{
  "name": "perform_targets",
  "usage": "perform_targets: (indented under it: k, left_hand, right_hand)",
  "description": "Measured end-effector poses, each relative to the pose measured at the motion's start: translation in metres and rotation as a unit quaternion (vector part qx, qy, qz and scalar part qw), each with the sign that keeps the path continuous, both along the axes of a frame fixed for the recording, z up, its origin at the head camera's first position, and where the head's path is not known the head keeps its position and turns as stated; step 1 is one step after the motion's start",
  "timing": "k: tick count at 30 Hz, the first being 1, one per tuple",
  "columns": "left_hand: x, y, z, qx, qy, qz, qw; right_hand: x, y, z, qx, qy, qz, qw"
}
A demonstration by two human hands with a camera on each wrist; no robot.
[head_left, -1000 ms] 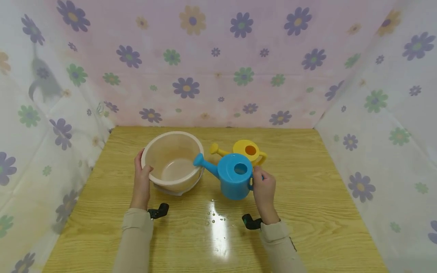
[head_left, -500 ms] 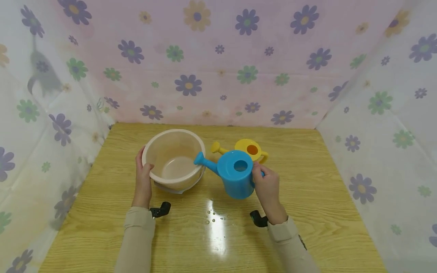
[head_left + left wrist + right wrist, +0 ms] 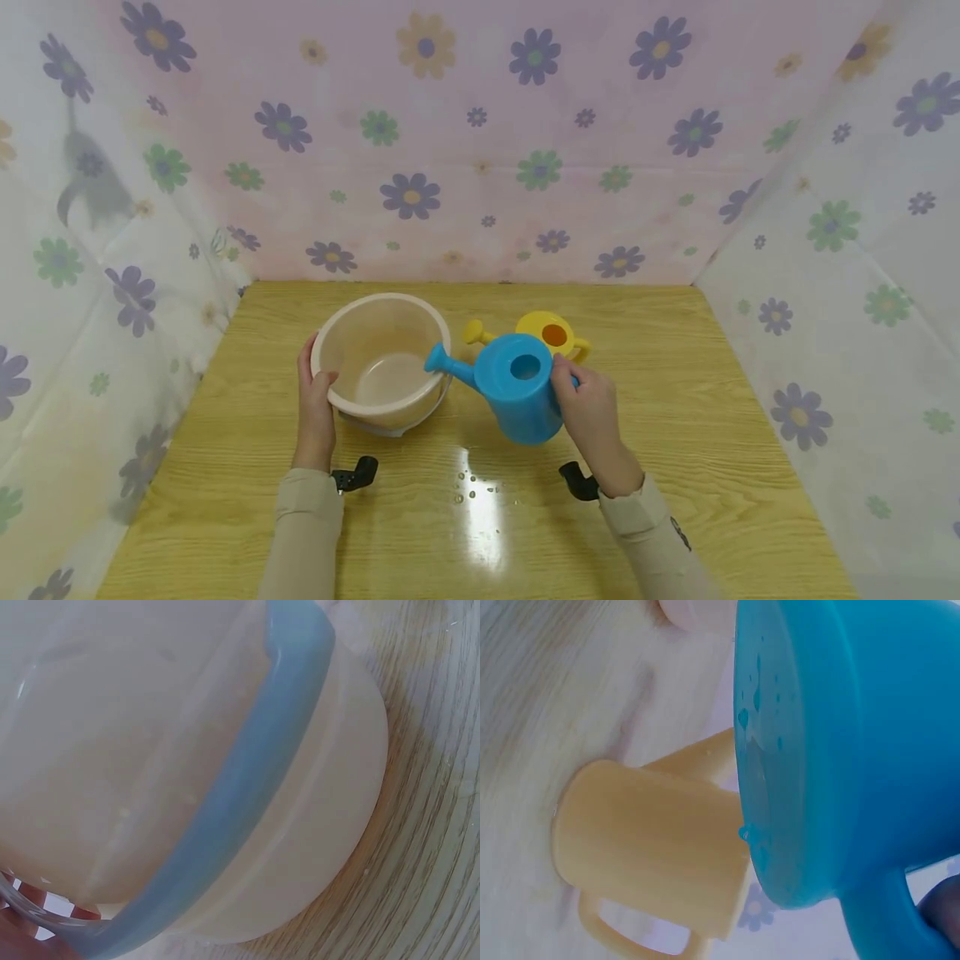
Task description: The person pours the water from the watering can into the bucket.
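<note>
My left hand [image 3: 318,408] grips the left rim of a cream bucket [image 3: 390,404], thumb over the edge. The bucket's pale handle [image 3: 232,795] hangs down its near side in the left wrist view. In my right hand [image 3: 588,408] is the handle of a blue watering can [image 3: 517,400], held above the table and tilted left. Its spout tip overlaps the bucket's right rim in the head view. Water drops cling to the can's underside in the right wrist view. Behind it stands a yellow watering can [image 3: 542,323], partly hidden by the blue one.
Several water drops lie on the wooden table [image 3: 405,533] in front of the bucket. Flower-patterned cloth [image 3: 450,167] closes off the back and both sides.
The blue watering can has tipped further toward the bucket, its base swinging right, and my right hand has shifted slightly right. My left hand keeps its grip on the bucket.
</note>
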State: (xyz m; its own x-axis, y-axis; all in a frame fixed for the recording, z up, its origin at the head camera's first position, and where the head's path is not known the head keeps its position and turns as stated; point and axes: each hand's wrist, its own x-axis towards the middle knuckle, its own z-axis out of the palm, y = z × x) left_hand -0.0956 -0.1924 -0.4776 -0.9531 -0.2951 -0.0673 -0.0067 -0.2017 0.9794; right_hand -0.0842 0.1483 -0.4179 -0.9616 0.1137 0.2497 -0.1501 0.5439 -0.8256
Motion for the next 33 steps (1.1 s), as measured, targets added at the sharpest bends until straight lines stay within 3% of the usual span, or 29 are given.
perform_targets:
  k: [13,23,33]
  left_hand:
    - [0.002,0.002,-0.007,0.006,0.008,0.008,0.9999]
    - [0.0,0.001,-0.01,-0.012,0.028,0.038,0.9988]
    - [-0.002,0.0,-0.014,-0.03,0.021,0.05,0.9981]
  right_hand:
    - [-0.005,0.003,0.009,0.08,0.016,0.035,0.996]
    - [-0.009,0.002,0.021,0.112,0.021,0.064,0.9914]
    - [-0.015,0.0,0.03,0.117,-0.013,0.073,0.9904]
